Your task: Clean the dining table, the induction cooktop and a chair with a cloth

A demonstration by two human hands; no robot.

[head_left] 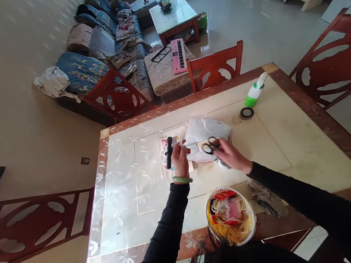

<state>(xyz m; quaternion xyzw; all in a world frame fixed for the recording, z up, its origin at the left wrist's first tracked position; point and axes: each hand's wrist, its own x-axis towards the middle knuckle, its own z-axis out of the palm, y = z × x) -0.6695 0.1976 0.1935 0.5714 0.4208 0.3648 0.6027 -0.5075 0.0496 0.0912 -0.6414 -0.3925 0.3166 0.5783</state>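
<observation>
My left hand (pixel 179 161), with a green bangle (pixel 182 179) on the wrist, grips a black cylindrical object (pixel 168 152) upright over a printed packet (pixel 168 155). My right hand (pixel 231 156) holds black-handled scissors (pixel 211 146), whose pale blades point toward my left hand. A white plastic bag (pixel 206 131) lies crumpled on the table just beyond the scissors, close to both hands. The black object's exact kind is hard to tell at this size.
A black tape roll (pixel 246 112) and a green-and-white spray bottle (pixel 255 90) stand at the far right of the marble-patterned table (pixel 118 211). A bowl of wrappers (pixel 230 216) and a grey cloth (pixel 268 199) lie near the front edge. Red wooden chairs surround the table.
</observation>
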